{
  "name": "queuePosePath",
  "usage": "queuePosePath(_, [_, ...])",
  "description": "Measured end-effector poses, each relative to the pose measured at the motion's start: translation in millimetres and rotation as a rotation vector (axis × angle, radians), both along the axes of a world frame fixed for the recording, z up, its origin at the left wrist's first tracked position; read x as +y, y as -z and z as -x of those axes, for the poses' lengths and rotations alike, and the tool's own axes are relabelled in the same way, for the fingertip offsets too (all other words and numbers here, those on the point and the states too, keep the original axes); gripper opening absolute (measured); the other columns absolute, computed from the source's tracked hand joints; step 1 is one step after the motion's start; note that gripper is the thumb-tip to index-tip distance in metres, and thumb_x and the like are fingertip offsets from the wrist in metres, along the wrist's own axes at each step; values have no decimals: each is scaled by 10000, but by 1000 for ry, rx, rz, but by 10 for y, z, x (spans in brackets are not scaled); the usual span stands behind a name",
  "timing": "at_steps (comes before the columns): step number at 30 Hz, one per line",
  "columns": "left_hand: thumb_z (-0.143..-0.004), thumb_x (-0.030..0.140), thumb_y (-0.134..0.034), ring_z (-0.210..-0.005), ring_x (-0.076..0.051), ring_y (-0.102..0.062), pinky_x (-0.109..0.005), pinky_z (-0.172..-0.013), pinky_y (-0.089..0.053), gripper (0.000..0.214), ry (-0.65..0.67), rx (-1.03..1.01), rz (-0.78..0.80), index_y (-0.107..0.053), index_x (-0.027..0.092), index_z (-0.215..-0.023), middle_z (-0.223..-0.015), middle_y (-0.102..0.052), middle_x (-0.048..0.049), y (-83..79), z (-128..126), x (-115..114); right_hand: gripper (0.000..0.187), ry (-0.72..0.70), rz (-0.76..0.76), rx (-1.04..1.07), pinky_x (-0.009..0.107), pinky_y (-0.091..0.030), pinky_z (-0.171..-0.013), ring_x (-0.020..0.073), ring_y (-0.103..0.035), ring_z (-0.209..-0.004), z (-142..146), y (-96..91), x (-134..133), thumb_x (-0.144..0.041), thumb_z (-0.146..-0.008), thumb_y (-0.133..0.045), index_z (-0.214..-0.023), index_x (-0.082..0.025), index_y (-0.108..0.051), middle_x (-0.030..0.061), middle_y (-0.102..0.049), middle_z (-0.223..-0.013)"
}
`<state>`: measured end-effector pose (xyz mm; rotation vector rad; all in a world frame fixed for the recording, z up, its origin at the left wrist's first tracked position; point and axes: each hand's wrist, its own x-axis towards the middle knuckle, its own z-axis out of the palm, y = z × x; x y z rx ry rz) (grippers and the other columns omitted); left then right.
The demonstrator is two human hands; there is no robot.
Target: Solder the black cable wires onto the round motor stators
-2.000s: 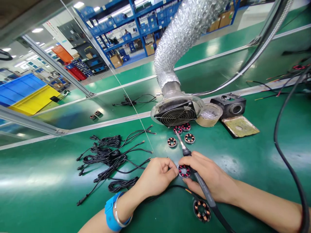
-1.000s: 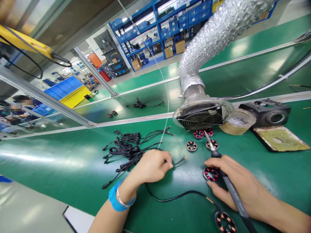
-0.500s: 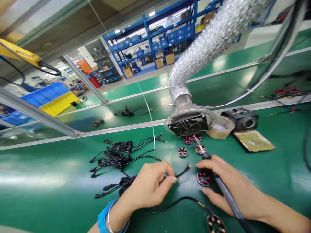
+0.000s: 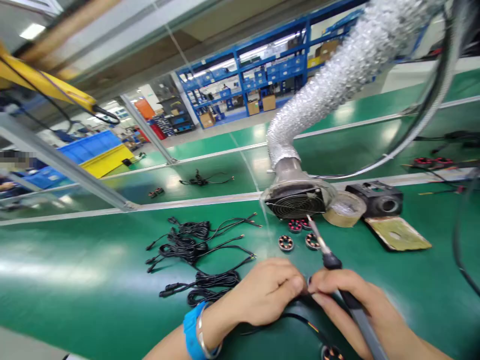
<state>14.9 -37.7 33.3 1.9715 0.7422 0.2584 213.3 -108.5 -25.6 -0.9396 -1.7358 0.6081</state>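
At lower centre, the right hand (image 4: pixel 350 307) has its grip clenched around a soldering iron (image 4: pixel 332 261), whose tip points up-frame. The left hand (image 4: pixel 262 295), fingers pinched, touches it above the green surface (image 4: pixel 75 280). What it pinches is hidden.

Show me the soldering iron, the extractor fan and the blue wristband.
soldering iron (image 4: pixel 332 261): head view, black collar behind the tip.
extractor fan (image 4: pixel 296 205): head view, wire grille.
blue wristband (image 4: pixel 191 332): head view, band's middle.

A blue wristband (image 4: pixel 190 332) circles the left wrist, behind the fingers (image 4: pixel 288 286). A silver bangle (image 4: pixel 203 336) lies beside it, nearer them.
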Motion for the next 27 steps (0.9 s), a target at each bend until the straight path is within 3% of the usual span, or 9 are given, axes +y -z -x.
queuePosePath(3, [-844,762,-417,-613,-170,-596,-270,-579,-443,617,220,9,625,-625,186,-776,-662,-615,-40,72,-17,93,349,-135,-48,135,256,-585,-661,157,-686,-732,6,96,-5,-27,-910,-476,-1121,-305,-502,20,-669,-928])
queuePosePath(5, [-747,806,-523,-476,-127,-511,-237,-455,-348,630,232,20,819,-615,183,-765,-578,-558,0,144,-12,113,354,-135,-63,126,262,-589,-666,162,-689,-745,5,107,-2,-32,-905,-490,-1126,-308,-514,19,-672,-937])
queuePosePath(7, [-738,764,-592,-427,-83,-393,-220,-438,-264,588,85,-66,779,-596,177,-765,-532,-491,42,215,-17,97,323,-11,-55,33,261,-586,-686,170,-690,-778,1,65,8,-74,-884,-569,-1117,-293,-528,23,-674,-951])
queuePosePath(10, [-818,686,-575,-476,-75,-341,-213,-507,-268,526,-113,-189,580,-563,162,-777,-525,-466,59,301,-49,44,263,170,48,-37,232,-572,-653,149,-670,-724,-1,-35,44,-156,-862,-633,-1072,-267,-521,2,-662,-877])
queuePosePath(13, [-892,610,-528,-545,-95,-402,-224,-586,-322,463,-170,-202,443,-551,156,-801,-566,-517,40,357,-88,-9,173,186,113,-17,210,-554,-625,122,-640,-666,14,-87,83,-168,-885,-584,-1012,-259,-509,-28,-631,-796])
queuePosePath(17, [-947,551,-473,-554,-103,-427,-231,-612,-334,405,-195,-269,442,-554,156,-914,-579,-543,38,398,-136,-74,143,189,106,-26,214,-545,-637,116,-636,-671,51,-61,96,-167,-907,-551,-1014,-255,-517,-21,-633,-829])
queuePosePath(23, [-945,551,-480,-503,-91,-326,-220,-542,-264,370,-340,-341,450,-480,185,-888,-525,-442,81,448,-172,-132,155,248,93,-14,218,-554,-609,124,-634,-634,118,-9,77,-186,-899,-580,-1018,-256,-512,-25,-644,-785])
queuePosePath(27, [-955,534,-461,-547,-98,-278,-227,-534,-242,353,-353,-303,407,-452,194,-864,-591,-355,84,457,-144,-109,147,193,60,-41,216,-541,-586,120,-618,-621,152,-27,66,-154,-890,-551,-998,-249,-519,-23,-620,-769])
